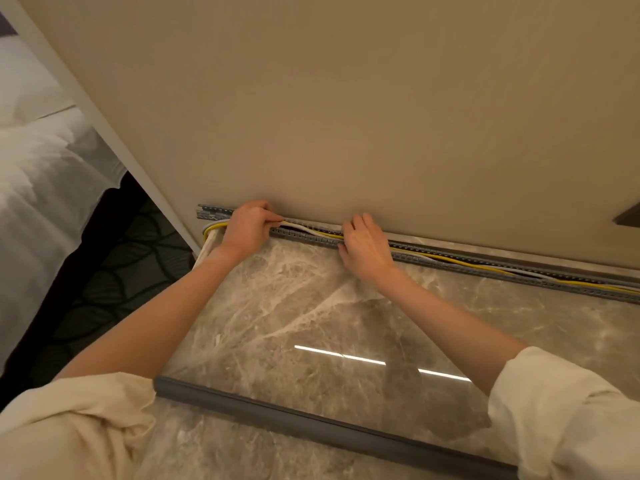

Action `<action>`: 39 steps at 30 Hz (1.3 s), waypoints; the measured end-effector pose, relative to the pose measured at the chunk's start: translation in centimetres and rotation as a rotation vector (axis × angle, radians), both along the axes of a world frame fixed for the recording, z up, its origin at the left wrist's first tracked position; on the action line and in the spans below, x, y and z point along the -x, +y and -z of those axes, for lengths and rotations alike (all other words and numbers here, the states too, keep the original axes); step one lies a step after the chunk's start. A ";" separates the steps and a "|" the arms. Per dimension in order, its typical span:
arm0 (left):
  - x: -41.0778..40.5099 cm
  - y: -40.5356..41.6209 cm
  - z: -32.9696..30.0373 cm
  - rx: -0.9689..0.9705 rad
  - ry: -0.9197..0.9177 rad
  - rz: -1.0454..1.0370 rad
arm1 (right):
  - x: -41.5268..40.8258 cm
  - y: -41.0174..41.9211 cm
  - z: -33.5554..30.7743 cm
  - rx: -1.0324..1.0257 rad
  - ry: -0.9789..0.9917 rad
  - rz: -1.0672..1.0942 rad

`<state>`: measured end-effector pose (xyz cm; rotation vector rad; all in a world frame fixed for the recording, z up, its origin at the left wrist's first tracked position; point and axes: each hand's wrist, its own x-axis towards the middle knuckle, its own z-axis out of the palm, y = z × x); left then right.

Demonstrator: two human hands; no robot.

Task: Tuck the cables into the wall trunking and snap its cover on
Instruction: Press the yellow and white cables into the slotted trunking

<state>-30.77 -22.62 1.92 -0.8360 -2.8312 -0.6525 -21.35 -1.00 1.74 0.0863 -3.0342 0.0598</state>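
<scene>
A grey slotted trunking (485,268) runs along the foot of the beige wall, at the back of a marble top. Yellow, white and black cables (460,263) lie in its open channel; near the left end the yellow and white ones loop out of it. My left hand (247,226) pinches the cables at that left end, fingers closed on them. About a hand's width to the right, my right hand (363,245) rests on the trunking with its fingers pressing down over the cables. The grey trunking cover (311,422) lies loose on the marble near me.
The marble top (294,306) ends at its left edge beside a white door frame (114,133). A bed with white bedding (41,174) and dark patterned carpet (114,271) lie to the left. A dark object (628,216) sticks out from the wall at far right.
</scene>
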 end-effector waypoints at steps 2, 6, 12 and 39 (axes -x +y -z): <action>0.3 0.1 0.0 -0.073 -0.056 -0.074 | 0.7 -0.9 0.0 0.057 0.034 -0.129; 1.2 0.0 -0.3 -0.193 -0.214 -0.182 | 2.7 -3.2 -0.3 0.130 0.057 -0.310; 0.6 -0.6 0.4 -0.288 -0.214 -0.146 | 4.3 -5.3 0.2 0.099 0.072 -0.326; 3.1 -10.8 3.4 -0.042 -0.412 -0.557 | 5.4 -4.9 1.0 0.035 -0.031 -0.343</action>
